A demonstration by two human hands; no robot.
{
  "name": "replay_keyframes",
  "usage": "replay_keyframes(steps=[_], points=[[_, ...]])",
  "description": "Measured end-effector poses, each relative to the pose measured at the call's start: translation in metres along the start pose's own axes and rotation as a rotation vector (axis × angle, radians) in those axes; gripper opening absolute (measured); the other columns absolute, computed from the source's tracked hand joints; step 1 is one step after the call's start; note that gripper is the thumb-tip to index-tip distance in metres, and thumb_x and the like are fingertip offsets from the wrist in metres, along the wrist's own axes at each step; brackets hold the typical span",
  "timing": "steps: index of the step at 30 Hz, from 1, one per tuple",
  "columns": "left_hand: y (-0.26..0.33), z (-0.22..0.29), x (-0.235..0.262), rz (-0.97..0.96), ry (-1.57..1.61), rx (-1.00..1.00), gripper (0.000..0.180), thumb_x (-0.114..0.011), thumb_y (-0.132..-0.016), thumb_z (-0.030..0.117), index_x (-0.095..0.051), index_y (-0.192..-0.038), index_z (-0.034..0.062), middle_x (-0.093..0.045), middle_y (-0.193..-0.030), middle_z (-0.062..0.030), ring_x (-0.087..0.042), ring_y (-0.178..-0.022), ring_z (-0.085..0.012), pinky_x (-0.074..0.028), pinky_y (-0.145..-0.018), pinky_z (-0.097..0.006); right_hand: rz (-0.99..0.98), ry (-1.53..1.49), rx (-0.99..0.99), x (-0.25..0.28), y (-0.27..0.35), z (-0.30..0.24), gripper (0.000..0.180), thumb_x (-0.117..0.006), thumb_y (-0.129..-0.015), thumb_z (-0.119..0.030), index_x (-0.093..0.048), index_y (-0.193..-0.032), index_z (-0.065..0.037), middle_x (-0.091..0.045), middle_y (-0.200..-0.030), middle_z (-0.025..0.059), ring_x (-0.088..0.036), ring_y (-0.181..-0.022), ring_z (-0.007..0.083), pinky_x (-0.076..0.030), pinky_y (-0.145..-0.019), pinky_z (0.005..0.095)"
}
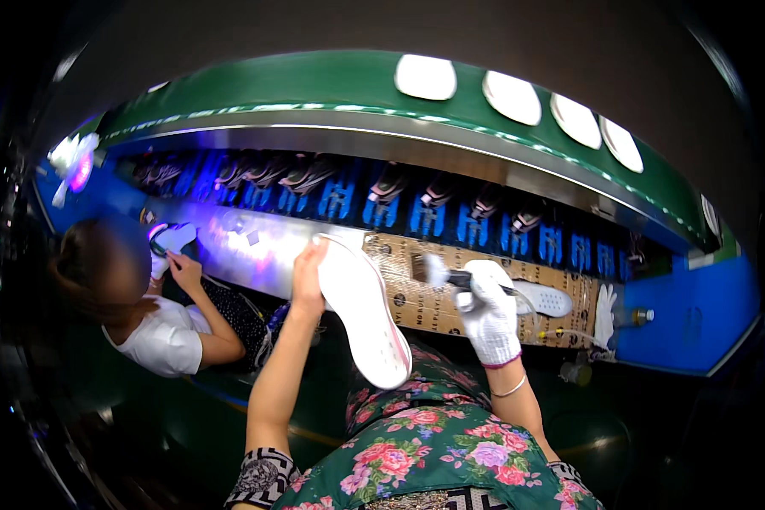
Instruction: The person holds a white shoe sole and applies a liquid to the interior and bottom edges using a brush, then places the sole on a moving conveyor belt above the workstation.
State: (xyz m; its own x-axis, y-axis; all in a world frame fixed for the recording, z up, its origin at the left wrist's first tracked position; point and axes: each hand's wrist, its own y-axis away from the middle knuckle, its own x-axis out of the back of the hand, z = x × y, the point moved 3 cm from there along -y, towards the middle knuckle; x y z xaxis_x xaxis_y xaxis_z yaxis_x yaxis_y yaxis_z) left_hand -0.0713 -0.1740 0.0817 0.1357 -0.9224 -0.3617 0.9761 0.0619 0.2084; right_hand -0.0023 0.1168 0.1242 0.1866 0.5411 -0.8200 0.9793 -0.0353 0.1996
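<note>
My bare left hand point(308, 276) is closed on the edge of a white shoe sole point(361, 310), near its far end. The sole is tilted, and its near end hangs above my lap. In a white knitted glove, my right hand point(487, 314) grips a brush point(436, 270) with a dark handle. The brush's bristles point left toward the sole, a short way apart from it. Beside the right hand, another sole point(542, 299), pale grey with small dots, lies on the cardboard-covered bench point(416, 306).
Several white soles point(426, 77) lie on a green conveyor belt point(314, 81) above. Below it runs a row of blue racks point(382, 212), some carrying dark shoe uppers point(438, 194). A co-worker point(166, 331) sits at left, holding a shoe. A spare glove point(604, 314) and small bottle point(637, 316) are at right.
</note>
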Motion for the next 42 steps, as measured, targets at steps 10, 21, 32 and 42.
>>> replay_keyframes(steps=[10, 21, 32, 42], points=[[0.085, -0.077, -0.097, -0.4, 0.586, 0.552, 0.067, -0.037, -0.104, 0.052, -0.043, -0.144, -0.0005, -0.058, -0.136, -0.0209, -0.06, -0.121, -0.0295, -0.049, -0.102, -0.044, -0.188, 0.487, 0.063, -0.019, 0.033, -0.023, 0.015, -0.074, -0.081, 0.003, -0.07, -0.095, 0.002, -0.069, -0.091, 0.0078, -0.065, -0.076, 0.0125, -0.053, -0.065, 0.0256], [0.116, -0.051, -0.114, -0.554, 0.559, 0.611, 0.116, -0.009, -0.081, 0.092, -0.049, -0.138, -0.001, -0.066, -0.114, -0.0221, -0.069, -0.095, -0.0376, -0.058, -0.081, -0.046, -0.193, 0.687, 0.212, -0.033, 0.049, -0.048, 0.018, -0.076, -0.08, 0.005, -0.073, -0.097, 0.003, -0.072, -0.095, 0.0104, -0.069, -0.085, 0.0156, -0.056, -0.077, 0.0277], [0.126, -0.038, -0.15, -0.44, 0.681, 0.419, 0.104, -0.011, -0.087, 0.086, -0.025, -0.156, 0.0101, -0.042, -0.152, -0.0128, -0.046, -0.136, -0.0292, -0.04, -0.112, -0.045, -0.42, 1.204, 0.873, -0.053, 0.035, -0.054, 0.025, -0.08, -0.073, -0.002, -0.076, -0.097, -0.005, -0.074, -0.093, 0.0109, -0.072, -0.082, 0.0249, -0.057, -0.074, 0.0336], [0.127, -0.058, -0.137, -0.359, 0.19, 0.302, 0.099, -0.012, -0.09, 0.083, -0.02, -0.158, 0.0108, -0.031, -0.158, -0.0111, -0.035, -0.144, -0.0287, -0.029, -0.119, -0.044, -0.476, 1.328, 0.946, -0.047, 0.052, -0.03, 0.036, -0.076, -0.071, -0.002, -0.075, -0.106, -0.01, -0.073, -0.092, 0.0093, -0.071, -0.08, 0.0269, -0.055, -0.072, 0.035]])
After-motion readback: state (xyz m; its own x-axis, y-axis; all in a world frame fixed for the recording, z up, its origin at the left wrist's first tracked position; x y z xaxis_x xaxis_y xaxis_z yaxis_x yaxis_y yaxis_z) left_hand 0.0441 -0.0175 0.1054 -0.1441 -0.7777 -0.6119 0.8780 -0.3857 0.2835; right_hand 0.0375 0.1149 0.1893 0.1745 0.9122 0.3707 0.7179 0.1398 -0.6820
